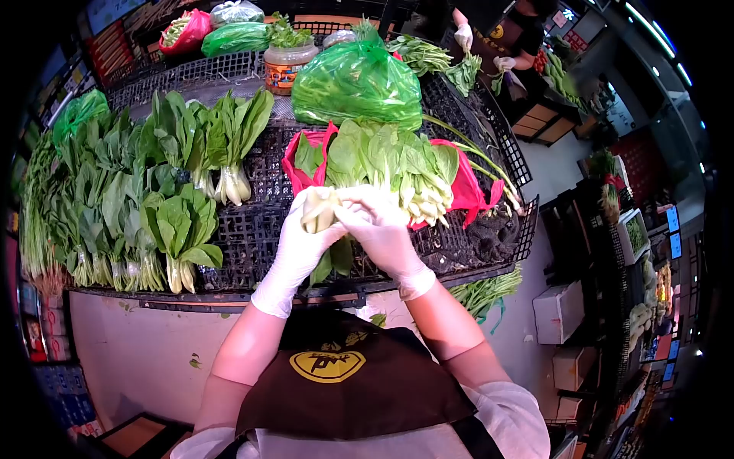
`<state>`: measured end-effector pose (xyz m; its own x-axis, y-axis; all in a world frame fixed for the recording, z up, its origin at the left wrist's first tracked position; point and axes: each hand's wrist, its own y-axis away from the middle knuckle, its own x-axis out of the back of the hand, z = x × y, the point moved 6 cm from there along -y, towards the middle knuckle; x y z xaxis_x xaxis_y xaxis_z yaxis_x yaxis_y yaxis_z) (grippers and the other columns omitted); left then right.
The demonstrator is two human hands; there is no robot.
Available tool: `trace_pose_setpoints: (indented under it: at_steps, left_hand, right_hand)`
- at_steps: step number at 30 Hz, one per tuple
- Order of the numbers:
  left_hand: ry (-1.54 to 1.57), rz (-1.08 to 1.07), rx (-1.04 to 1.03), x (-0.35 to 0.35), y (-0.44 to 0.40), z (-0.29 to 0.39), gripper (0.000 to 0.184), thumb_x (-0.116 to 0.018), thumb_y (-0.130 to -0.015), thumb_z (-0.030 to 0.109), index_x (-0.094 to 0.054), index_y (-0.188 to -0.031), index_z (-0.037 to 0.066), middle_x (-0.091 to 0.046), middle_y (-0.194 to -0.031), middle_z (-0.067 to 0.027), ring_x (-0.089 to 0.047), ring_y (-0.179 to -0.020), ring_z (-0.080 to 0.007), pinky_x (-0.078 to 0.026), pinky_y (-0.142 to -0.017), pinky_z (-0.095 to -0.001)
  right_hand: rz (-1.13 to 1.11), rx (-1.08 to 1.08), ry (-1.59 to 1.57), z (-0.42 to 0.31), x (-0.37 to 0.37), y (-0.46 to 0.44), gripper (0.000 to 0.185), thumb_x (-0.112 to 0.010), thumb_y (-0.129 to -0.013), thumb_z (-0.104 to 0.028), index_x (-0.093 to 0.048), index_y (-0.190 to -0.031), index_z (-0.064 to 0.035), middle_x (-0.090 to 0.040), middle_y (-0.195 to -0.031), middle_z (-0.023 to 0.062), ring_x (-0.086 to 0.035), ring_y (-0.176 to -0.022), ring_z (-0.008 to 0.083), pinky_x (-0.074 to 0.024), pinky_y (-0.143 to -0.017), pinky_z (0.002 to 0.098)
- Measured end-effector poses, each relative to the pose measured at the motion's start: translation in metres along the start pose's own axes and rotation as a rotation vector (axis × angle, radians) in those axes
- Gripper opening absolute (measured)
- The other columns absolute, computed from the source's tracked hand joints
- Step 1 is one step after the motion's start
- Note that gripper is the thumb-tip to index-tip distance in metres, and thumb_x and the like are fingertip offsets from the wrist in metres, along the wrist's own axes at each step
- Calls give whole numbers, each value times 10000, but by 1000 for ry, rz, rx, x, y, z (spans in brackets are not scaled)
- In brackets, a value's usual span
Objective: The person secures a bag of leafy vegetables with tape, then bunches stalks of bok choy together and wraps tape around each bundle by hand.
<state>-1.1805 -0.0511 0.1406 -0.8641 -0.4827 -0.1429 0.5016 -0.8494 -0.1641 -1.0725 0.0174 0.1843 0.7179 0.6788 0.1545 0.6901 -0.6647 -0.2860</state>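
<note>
Both my hands wear white gloves and meet over the front of the black crate-like table. My left hand (pixel 294 241) is wrapped round a bunch of bok choy (pixel 319 210), its pale stem ends facing up and its green leaves hanging below the hand. The fingers of my right hand (pixel 386 233) are closed against the same stems; the exact grip is partly hidden. Just beyond lies a pile of loose bok choy (pixel 375 157) on a red plastic bag (pixel 468 183), stem ends toward me.
Upright bunches of leafy greens (pixel 115 191) line the left side. Behind the pile are a bulging green plastic bag (pixel 355 84) and a labelled jar (pixel 289 67). More greens (pixel 489 292) hang below the right front edge. A gloved co-worker (pixel 508 42) handles vegetables at back right.
</note>
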Motion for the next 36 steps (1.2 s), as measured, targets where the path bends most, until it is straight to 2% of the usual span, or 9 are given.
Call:
trace_pose_setpoints:
  at_steps: [3,5,11,13,14,16,21,27,36]
  left_hand:
    - [82,74,186,14,13,-1,377,-758,-783,166,-609,-1089,5,-627,-995,-48,-570,-951,-122,-446,-872,-260]
    - [42,183,267,37,22,-16,293,-734,-802,142,-625,-1033,-3,-640,-975,-62,-592,-919,-116,-459,-848,-250]
    - [129,310,178,78,54,11,183,-696,-825,59,-629,-976,-19,-671,-901,-79,-643,-838,-143,-490,-811,-252]
    - [121,353,105,83,61,18,183,-699,-827,69,-631,-977,-12,-673,-903,-73,-633,-837,-132,-485,-813,-245]
    - [28,366,76,89,65,17,191,-705,-825,83,-633,-979,-4,-671,-912,-67,-623,-836,-125,-480,-812,-244]
    - [16,428,150,90,73,22,212,-716,-817,94,-631,-985,-3,-671,-918,-64,-621,-836,-127,-480,-803,-250]
    - [124,488,158,105,83,17,281,-695,-826,63,-561,-1060,-19,-664,-910,-100,-638,-840,-172,-497,-820,-280]
    - [97,478,98,103,70,16,266,-692,-827,94,-560,-1036,-5,-637,-898,-79,-637,-821,-163,-509,-774,-270]
    - [190,324,110,80,44,6,219,-675,-832,48,-568,-1012,-16,-644,-875,-84,-634,-801,-161,-506,-773,-277]
  right_hand:
    - [-41,-167,-230,29,2,-17,288,-621,-899,-137,-590,-1162,-24,-584,-896,3,-563,-807,64,-471,-705,204]
    - [201,47,280,43,22,-34,269,-572,-925,-187,-633,-1128,-22,-657,-974,107,-586,-993,201,-447,-902,312]
    - [-443,-88,1209,110,-53,-84,518,-368,-944,-501,-723,-840,-140,-665,-933,137,-588,-988,283,-225,-1040,553]
    - [-535,301,1096,84,-106,-67,277,-482,-892,-331,-682,-830,-150,-669,-859,6,-587,-866,258,-364,-775,438]
    - [-753,432,1144,87,-133,-42,217,-516,-853,-248,-673,-925,-116,-667,-937,45,-585,-974,278,-389,-865,423]
    - [-821,167,1108,138,-158,-10,303,-517,-823,-174,-650,-1081,-87,-603,-1174,154,-476,-1228,309,-292,-1080,430]
    - [-139,379,546,79,-76,-1,160,-587,-827,-172,-662,-848,-33,-652,-895,136,-624,-839,314,-503,-771,399]
    - [149,-2,629,91,52,-25,333,-631,-840,-162,-591,-1119,15,-612,-1072,201,-600,-995,336,-471,-882,365]
    - [96,22,797,115,27,-9,794,-729,-755,-411,-421,-1280,99,-499,-1197,284,-489,-1114,404,-402,-968,435]
